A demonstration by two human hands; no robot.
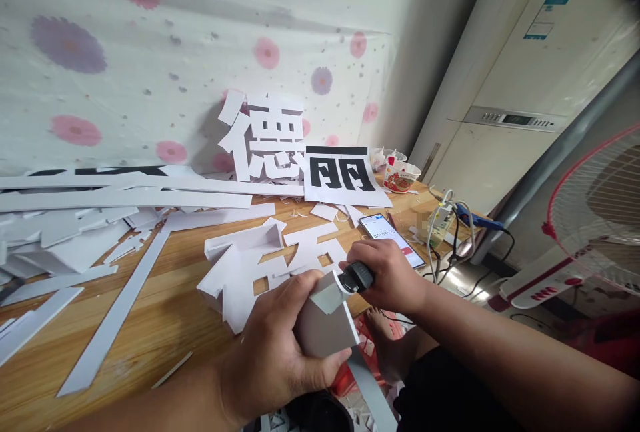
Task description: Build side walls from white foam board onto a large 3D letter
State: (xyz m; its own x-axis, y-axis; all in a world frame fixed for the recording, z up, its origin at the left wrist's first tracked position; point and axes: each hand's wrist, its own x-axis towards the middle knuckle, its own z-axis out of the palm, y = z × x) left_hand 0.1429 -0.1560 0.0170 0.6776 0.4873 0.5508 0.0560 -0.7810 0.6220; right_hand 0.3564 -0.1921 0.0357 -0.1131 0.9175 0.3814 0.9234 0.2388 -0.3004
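My left hand (280, 345) is wrapped round a white foam-board piece (327, 332), thumb on its lower edge and fingers over its top. This piece has upright side walls and appears to join the large white character shape (245, 272) behind it, though my hand covers the link. In my closed right hand (393, 272) is a black tool (356, 277), its tip at the upper right edge of the piece. A thin dark cord shows below that hand; the tool's exact kind is not clear. A long white strip (367, 385) hangs beneath the piece.
A finished white character (260, 139) leans on the wall beside a printed sheet (340, 179). Foam strips (115, 312) and offcuts cover the left table. To the right are a phone (393, 239), a paper bowl (401, 177), tangled cables, a blue tool (480, 219) and a fan (600, 199).
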